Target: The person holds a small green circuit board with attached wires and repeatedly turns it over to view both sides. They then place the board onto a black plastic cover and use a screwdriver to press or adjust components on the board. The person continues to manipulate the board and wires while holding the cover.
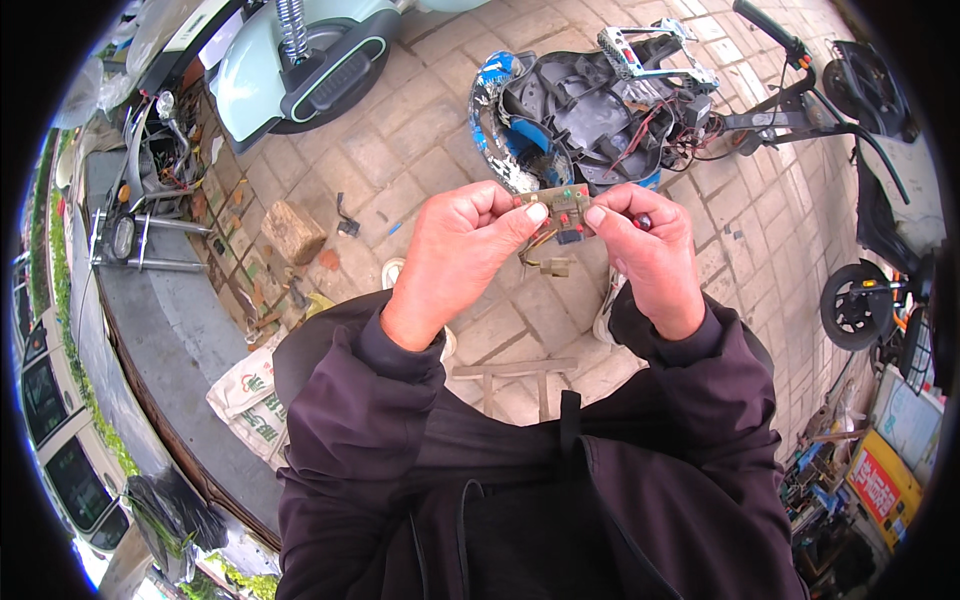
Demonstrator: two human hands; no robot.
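A small circuit board [566,205] with red and green parts is held up in front of me between both hands. My left hand [460,250] is closed, its thumb and fingers pinching the board's left end. At the right end, my right hand [648,255] pinches the edge. A dark, round-ended piece [643,221] pokes out between the right fingers; the rest of it is hidden. Short wires run down from the board to a pale plug connector [555,267], which hangs free between my hands.
Beyond my hands lies a partly stripped scooter body [585,110] with loose wiring. A mint-green scooter [290,75] stands at the far left. Nearer are a wooden block [293,232] and a black connector piece [347,222] on the brick paving. Another scooter [890,200] stands right.
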